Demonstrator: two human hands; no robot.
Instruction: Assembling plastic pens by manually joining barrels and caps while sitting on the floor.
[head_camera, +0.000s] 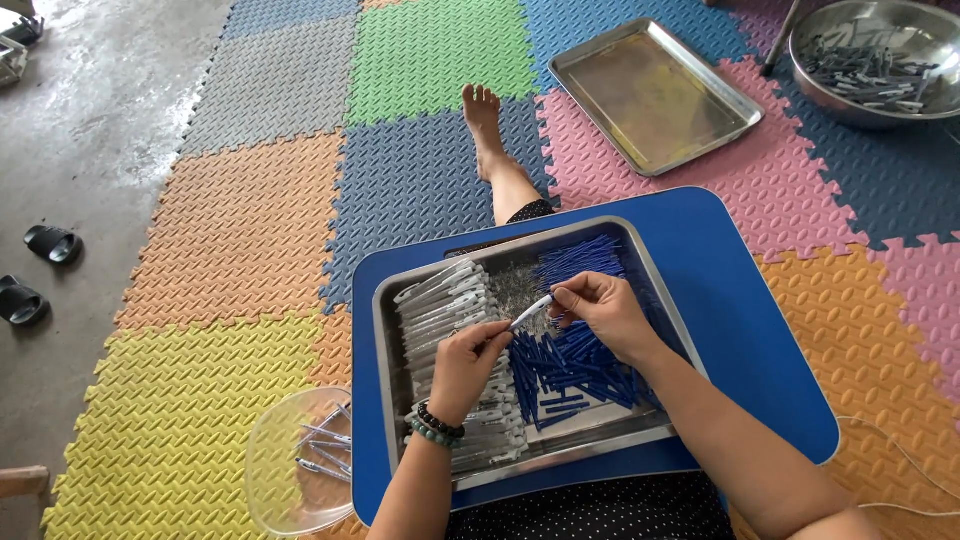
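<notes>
A steel tray (385, 330) rests on a blue lap table (740, 300). It holds a stack of clear pen barrels (440, 300) on the left, a pile of small springs (515, 285) in the middle and blue pen refills (575, 365) on the right. My left hand (465, 365) grips a clear pen barrel (528, 312) by its lower end. My right hand (605, 310) pinches the barrel's upper tip, above the blue refills. A bead bracelet sits on my left wrist.
An empty steel tray (655, 95) lies on the pink foam mat ahead. A steel bowl (875, 60) of grey parts stands at top right. A clear plastic bowl (285, 470) with a few pens sits at lower left. My bare foot (485, 125) stretches forward. Black sandals (50, 245) lie on the concrete.
</notes>
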